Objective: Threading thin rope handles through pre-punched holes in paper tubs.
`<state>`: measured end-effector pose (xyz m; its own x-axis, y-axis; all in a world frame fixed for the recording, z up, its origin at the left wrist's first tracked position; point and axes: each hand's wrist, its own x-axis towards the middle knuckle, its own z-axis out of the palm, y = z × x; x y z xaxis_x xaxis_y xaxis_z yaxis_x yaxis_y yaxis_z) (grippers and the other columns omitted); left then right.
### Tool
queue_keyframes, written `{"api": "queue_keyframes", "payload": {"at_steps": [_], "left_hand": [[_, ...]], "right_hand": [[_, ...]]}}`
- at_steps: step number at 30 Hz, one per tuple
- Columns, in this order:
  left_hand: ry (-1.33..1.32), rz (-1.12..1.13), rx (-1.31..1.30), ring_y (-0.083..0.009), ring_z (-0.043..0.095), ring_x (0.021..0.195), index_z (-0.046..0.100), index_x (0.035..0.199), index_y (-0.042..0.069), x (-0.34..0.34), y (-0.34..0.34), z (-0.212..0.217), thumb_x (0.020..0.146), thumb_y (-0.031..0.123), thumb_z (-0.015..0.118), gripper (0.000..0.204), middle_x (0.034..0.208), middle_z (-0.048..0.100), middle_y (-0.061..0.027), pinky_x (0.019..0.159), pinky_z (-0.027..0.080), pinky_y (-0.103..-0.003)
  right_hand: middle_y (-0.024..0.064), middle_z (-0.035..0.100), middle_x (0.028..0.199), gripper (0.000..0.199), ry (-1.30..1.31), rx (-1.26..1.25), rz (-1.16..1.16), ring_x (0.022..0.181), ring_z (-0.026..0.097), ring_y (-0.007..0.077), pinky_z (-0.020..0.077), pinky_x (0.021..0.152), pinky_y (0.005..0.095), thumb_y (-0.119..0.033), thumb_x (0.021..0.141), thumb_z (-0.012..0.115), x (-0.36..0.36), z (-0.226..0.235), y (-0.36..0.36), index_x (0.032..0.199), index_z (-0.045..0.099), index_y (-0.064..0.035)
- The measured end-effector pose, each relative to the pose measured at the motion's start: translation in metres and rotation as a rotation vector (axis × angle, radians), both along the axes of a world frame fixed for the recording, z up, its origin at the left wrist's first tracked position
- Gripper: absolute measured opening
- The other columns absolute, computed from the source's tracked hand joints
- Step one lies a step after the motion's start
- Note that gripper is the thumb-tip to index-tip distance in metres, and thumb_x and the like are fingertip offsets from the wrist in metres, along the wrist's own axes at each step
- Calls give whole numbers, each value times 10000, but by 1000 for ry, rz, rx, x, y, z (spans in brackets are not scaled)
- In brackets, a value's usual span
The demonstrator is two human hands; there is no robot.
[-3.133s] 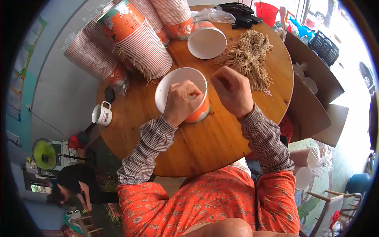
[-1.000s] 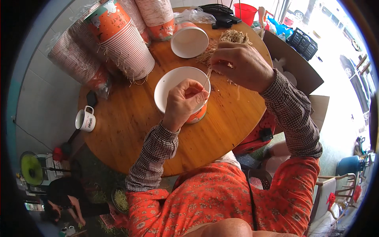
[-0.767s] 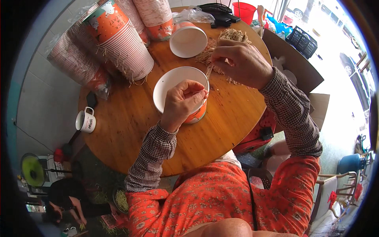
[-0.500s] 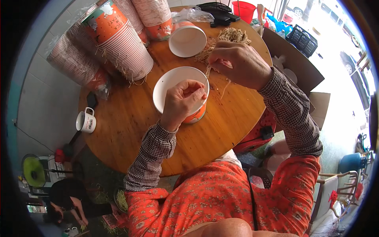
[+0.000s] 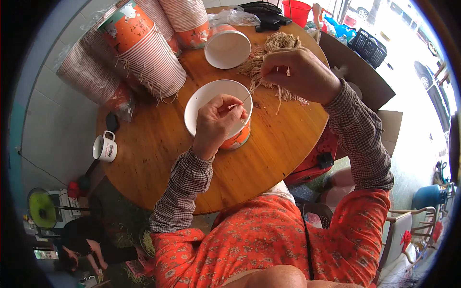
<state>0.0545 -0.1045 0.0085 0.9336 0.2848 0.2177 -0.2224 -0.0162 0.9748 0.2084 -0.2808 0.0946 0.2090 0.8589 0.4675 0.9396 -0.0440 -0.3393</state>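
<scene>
An orange paper bucket with a white inside stands on the round wooden table. My left hand grips its near rim and pinches one end of a thin tan string. My right hand is raised past the bucket and pinches the other end of that string, which runs taut between the hands. Under my right hand lies a heap of tan strings.
A second white-lined bucket lies on its side behind the first. Sleeves of stacked paper buckets lean across the table's far left. A white mug sits at the left edge. Cardboard boxes stand to the right. Another person crouches at lower left.
My right hand has pulled a string out of the heap and drawn it tight toward the bucket. My left hand has stayed on the rim.
</scene>
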Motion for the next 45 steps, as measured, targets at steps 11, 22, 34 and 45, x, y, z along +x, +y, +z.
{"api": "queue_keyframes", "payload": {"at_steps": [11,22,34,45], "left_hand": [[99,29,227,-109,628,745,580,855,-13,4,4,-12,807,35,599,70,781,642,-57,694,504,-248],[85,65,665,-172,551,660,498,743,1,-13,-8,-6,757,13,557,61,711,541,-71,665,467,-295],[59,-161,910,-276,593,782,543,790,41,-48,8,5,757,18,589,61,791,582,-95,799,458,-382],[-81,396,1776,-259,568,1036,634,895,45,-80,91,41,830,52,567,94,991,576,-99,1009,398,-484]], "right_hand": [[134,603,789,137,6,62,-16,739,607,333,499,632,407,-144,836,588,-22,-16,7,870,548,-17],[116,521,727,98,-371,278,-135,656,558,283,447,594,365,-40,834,593,23,13,14,836,497,-22],[116,579,700,120,-114,-46,-73,669,591,256,471,635,353,-112,834,624,15,27,-24,788,567,-17],[60,606,648,163,653,-459,-2,488,588,108,466,432,242,-170,910,586,-7,-23,-32,875,586,-11]]}}
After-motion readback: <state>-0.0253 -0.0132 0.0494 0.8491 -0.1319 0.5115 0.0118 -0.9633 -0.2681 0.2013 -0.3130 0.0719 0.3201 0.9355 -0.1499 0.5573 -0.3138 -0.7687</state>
